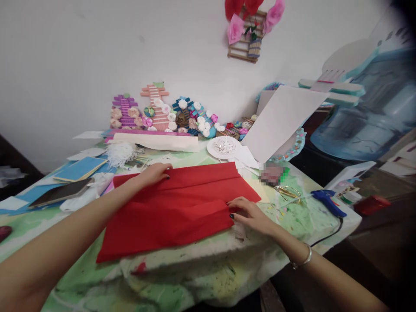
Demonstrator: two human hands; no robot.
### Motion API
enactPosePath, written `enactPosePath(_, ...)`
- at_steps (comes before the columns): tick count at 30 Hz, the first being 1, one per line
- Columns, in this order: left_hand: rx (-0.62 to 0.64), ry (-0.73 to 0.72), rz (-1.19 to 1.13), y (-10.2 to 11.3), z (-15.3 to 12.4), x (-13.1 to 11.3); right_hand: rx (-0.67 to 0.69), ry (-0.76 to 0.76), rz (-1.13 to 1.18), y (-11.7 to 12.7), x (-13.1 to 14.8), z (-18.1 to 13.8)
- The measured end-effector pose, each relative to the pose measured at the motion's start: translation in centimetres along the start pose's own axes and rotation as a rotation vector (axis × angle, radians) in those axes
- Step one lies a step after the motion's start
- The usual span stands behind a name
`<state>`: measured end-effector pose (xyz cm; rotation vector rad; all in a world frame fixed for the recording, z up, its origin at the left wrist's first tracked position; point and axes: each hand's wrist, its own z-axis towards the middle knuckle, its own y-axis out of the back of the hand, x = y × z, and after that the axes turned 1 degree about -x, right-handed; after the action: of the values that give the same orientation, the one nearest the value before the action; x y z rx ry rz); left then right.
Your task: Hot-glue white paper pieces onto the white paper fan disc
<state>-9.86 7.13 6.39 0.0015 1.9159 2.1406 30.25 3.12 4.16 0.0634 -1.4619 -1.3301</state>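
Observation:
A wide red sheet (169, 203) that looks like crepe paper lies across the near part of the table, with a fold running along its length. My left hand (155, 174) rests on its far edge, fingers stretched out and lying on the paper. At the right end of the folded part, my right hand (249, 215) has the paper's edge between thumb and fingers. A bracelet (303, 258) circles my right wrist.
Scissors (289, 194) and a blue glue gun (328, 203) with a cord lie on the right. Behind the sheet are a white plate (223, 147) of small pieces and rolled cream paper (156, 141). A dark phone-like slab (60, 193) lies left; a water jug (373, 104) stands right.

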Motion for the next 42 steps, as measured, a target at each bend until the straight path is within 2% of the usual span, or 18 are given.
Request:
enactPosePath(3,-0.112,0.029,0.044,-0.1,-0.4,0.3,-0.071,-0.070,0.040,-1.3,0.2,0.7)
enactPosePath(7,-0.165,0.055,0.060,-0.9,-0.5,0.6,-0.188,-0.187,0.065,-3.1,-0.2,2.2)
enactPosePath(12,-0.186,0.118,0.025,-2.4,-0.7,1.2,-0.189,-0.187,0.182,-4.0,-0.7,3.0)
enactPosePath(16,-0.232,0.124,-0.047,-2.0,-1.5,1.5,-0.182,-0.198,0.313,-4.1,-1.4,3.0)
enactPosePath(20,-0.193,0.110,-0.252,0.0,-4.8,1.6,-0.207,-0.219,0.415,-4.1,-2.0,3.3)
enactPosePath(21,-0.109,0.167,-0.474,0.5,-6.1,1.8,-0.220,-0.224,0.428,-4.1,-2.1,3.4)
enactPosePath(23,-0.040,0.213,-0.600,1.0,-9.2,2.1,-0.248,-0.228,0.441,-4.2,-2.0,3.6)
enactPosePath(26,-0.106,0.419,-0.848,0.9,-13.7,2.1,-0.290,-0.221,0.434,-4.5,-1.6,4.1)
enactPosePath(29,-0.130,0.464,-0.945,0.4,-17.0,0.9,-0.335,-0.196,0.399,-4.9,-1.0,4.8)
enactPosePath(32,-0.162,0.466,-1.060,0.1,-18.4,-1.1,-0.366,-0.175,0.347,-5.2,-0.5,5.4)
enactPosePath(37,-0.447,0.634,-1.183,-0.1,-18.8,-2.8,-0.420,-0.212,0.221,-5.4,-0.7,5.8)
enactPosePath(40,-0.416,0.723,-1.212,-0.5,-19.1,-2.6,-0.417,-0.263,0.175,-5.2,-1.1,5.4)
enactPosePath(42,-0.389,0.741,-1.147,-0.7,-19.6,-2.6,-0.379,-0.289,0.181,-4.9,-1.2,5.0)
